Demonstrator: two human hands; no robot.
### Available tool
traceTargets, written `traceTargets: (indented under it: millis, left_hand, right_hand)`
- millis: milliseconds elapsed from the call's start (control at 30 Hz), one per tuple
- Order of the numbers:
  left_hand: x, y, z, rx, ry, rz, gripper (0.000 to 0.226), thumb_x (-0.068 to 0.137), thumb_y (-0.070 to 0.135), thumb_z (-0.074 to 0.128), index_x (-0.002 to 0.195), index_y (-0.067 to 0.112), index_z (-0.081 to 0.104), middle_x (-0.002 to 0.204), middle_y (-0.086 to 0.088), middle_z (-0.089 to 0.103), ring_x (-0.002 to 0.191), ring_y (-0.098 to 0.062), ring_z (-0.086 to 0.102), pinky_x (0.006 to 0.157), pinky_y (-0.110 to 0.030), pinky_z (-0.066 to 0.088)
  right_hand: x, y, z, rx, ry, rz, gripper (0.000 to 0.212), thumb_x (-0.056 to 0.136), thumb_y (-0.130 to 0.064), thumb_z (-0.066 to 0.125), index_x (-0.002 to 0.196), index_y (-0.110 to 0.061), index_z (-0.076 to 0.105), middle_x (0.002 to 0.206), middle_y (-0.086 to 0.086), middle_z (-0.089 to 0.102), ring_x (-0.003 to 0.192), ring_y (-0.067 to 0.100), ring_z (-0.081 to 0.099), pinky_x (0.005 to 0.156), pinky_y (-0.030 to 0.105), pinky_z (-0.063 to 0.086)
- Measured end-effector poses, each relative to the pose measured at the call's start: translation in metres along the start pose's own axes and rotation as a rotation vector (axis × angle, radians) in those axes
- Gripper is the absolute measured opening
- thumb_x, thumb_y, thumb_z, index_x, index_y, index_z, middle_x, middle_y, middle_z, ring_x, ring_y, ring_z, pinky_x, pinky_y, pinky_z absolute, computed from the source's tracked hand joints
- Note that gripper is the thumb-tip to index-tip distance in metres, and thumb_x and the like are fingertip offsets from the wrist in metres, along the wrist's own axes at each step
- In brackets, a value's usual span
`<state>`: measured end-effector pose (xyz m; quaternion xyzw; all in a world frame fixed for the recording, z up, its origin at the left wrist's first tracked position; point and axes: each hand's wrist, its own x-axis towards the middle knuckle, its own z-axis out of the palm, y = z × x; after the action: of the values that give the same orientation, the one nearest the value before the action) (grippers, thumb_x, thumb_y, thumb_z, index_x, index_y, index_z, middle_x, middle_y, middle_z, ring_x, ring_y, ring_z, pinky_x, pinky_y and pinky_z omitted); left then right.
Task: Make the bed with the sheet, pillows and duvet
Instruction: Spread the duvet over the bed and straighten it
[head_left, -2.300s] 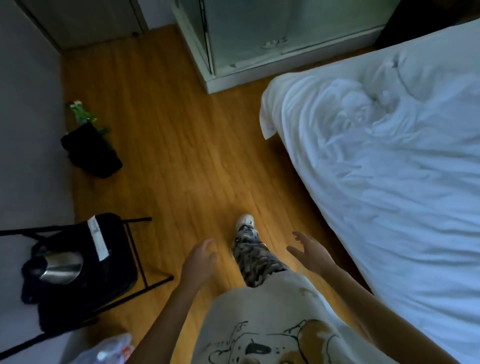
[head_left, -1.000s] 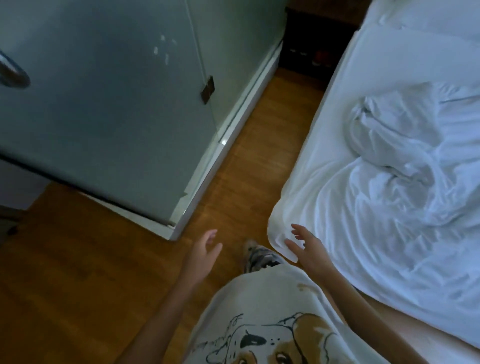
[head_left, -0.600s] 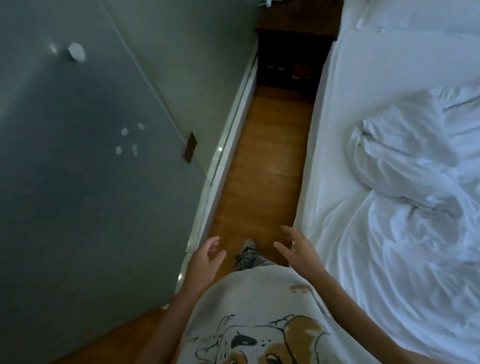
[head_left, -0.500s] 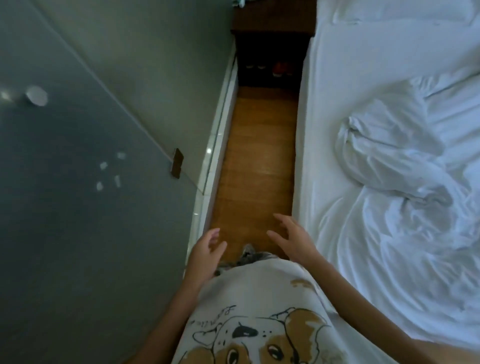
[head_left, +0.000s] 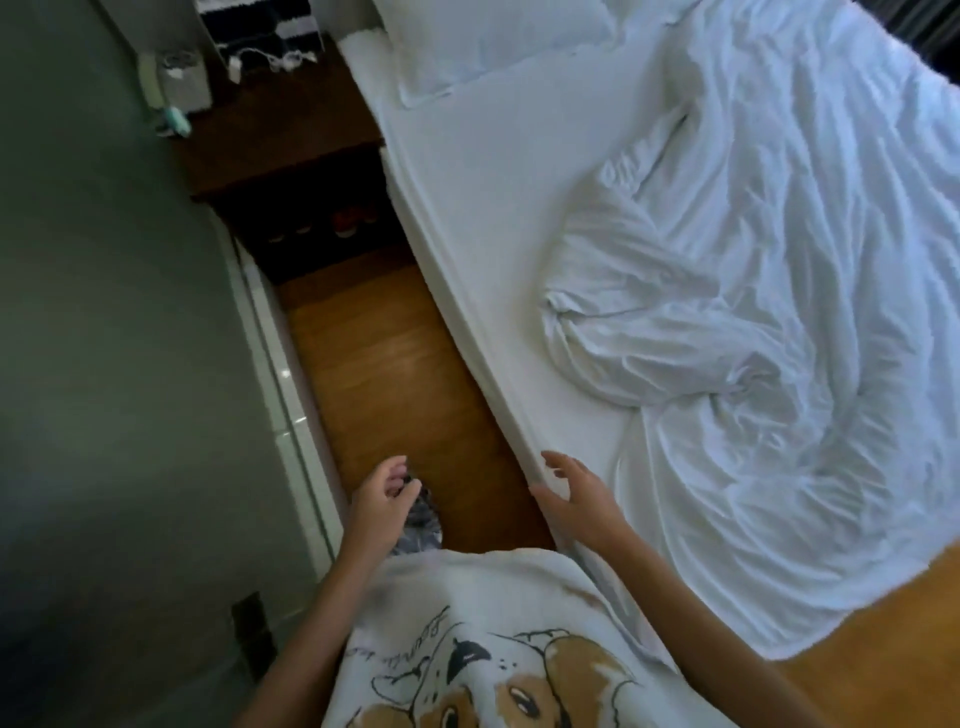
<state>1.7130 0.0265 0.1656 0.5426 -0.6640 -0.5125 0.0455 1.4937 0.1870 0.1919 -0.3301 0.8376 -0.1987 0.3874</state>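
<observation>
Duvet (head_left: 769, 291) lies rumpled on the bed; left hand (head_left: 382, 501) and right hand (head_left: 576, 499) hover empty, fingers relaxed

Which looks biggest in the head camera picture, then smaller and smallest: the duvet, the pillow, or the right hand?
1. Duvet, by far.
2. Pillow, partly cut off by the frame.
3. Right hand, though it sits nearest the camera, so it looks bigger than it is.

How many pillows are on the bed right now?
1 that I can see: a white pillow lies at the head of the bed, near the dark nightstand. The crumpled duvet or the picture's edge could hide more.
</observation>
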Motion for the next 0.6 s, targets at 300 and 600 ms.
traceTargets:
  millis: [300,600]
  left_hand:
    - [0.208,0.111,-0.056,0.394,-0.406,0.226,0.04,0.094,0.04,0.057,0.133,0.035,0.048,0.13,0.01,0.053,0.11,-0.005,0.049,0.082,-0.024,0.046]
    - [0.382,0.223,-0.015,0.712,-0.644,0.386,0.045,0.094,0.039,0.057,0.137,0.029,0.048,0.134,0.007,0.053,0.117,-0.011,0.052,0.093,-0.029,0.046]
  right_hand:
    - [0.097,-0.071,-0.022,0.149,0.274,0.278,0.056,0.092,-0.051,0.056,0.141,-0.028,0.042,0.137,-0.005,0.052,0.121,0.011,0.051,0.094,0.024,0.039]
    - [0.241,-0.063,-0.053,0.364,0.323,0.526,0.056,0.093,-0.045,0.057,0.141,-0.02,0.043,0.136,0.0,0.054,0.121,0.015,0.052,0.097,0.029,0.041]
